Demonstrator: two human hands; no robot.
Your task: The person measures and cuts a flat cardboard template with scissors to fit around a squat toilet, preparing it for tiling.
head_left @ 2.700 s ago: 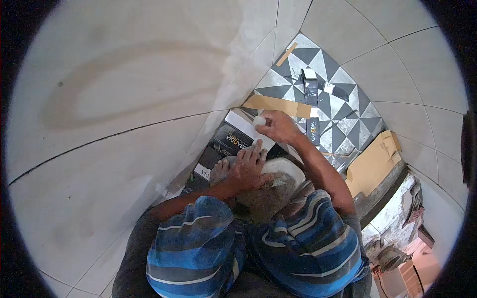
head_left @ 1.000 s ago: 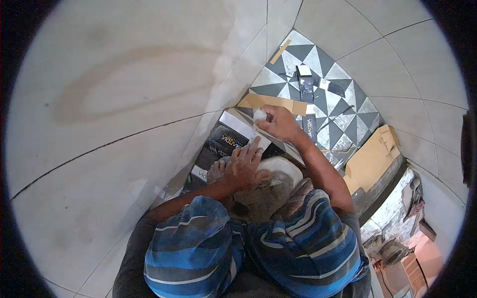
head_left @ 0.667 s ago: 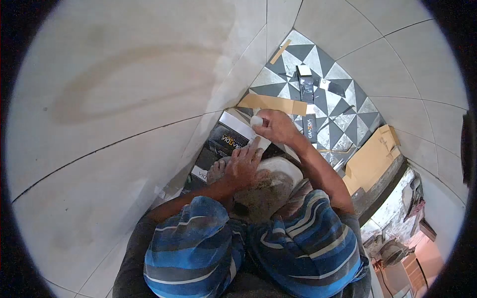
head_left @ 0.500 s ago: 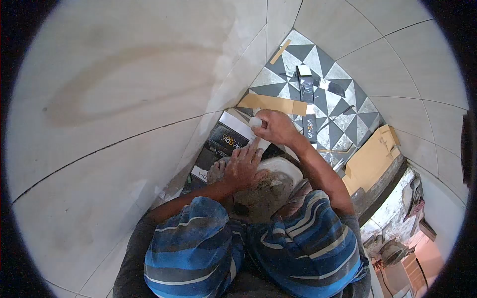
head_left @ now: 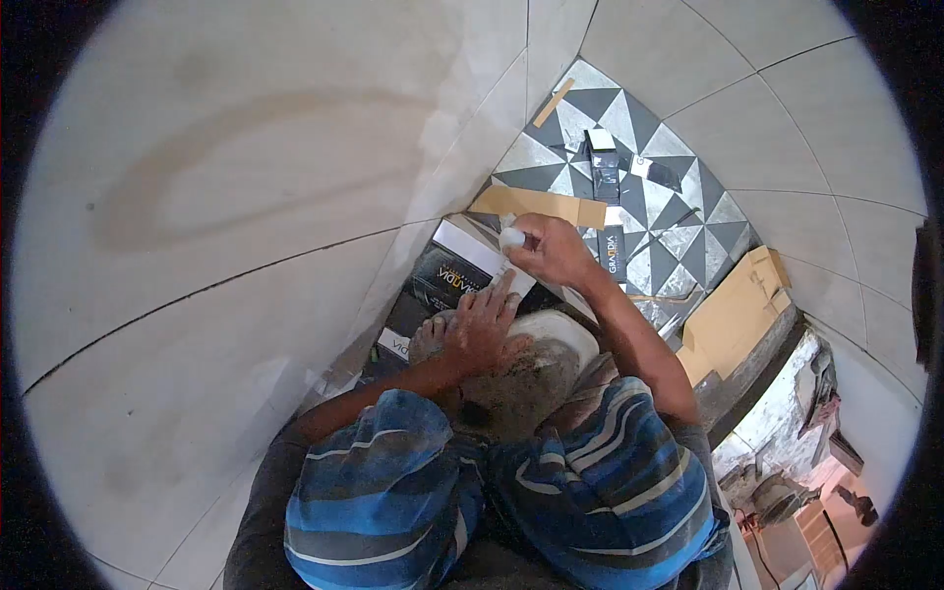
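My right hand (head_left: 554,251) is closed around a small whitish object with a rounded end (head_left: 510,238); its kind is not clear. Just below it lies a pale flat piece (head_left: 519,283). My left hand (head_left: 480,332) rests palm down, fingers stretched forward, with its fingertips at the near edge of that piece. Under and beside the left palm is a white container (head_left: 578,337) with dusty grey-brown matter in it, between my knees. A black and white GRANDIA carton (head_left: 442,275) lies left of the hands, and toes of a bare foot show beside my left hand.
Tiled walls (head_left: 275,197) rise on the left and right. Cardboard strips (head_left: 546,205) and black carton pieces (head_left: 611,253) lie on the grey and white patterned floor (head_left: 703,261). A larger cardboard piece (head_left: 733,310) rests along a ledge at the right.
My right hand has shifted slightly, and the whitish object in it is tilted differently, its end a little further right. My left hand stays nearly in place. A dark shape now shows at the lower right.
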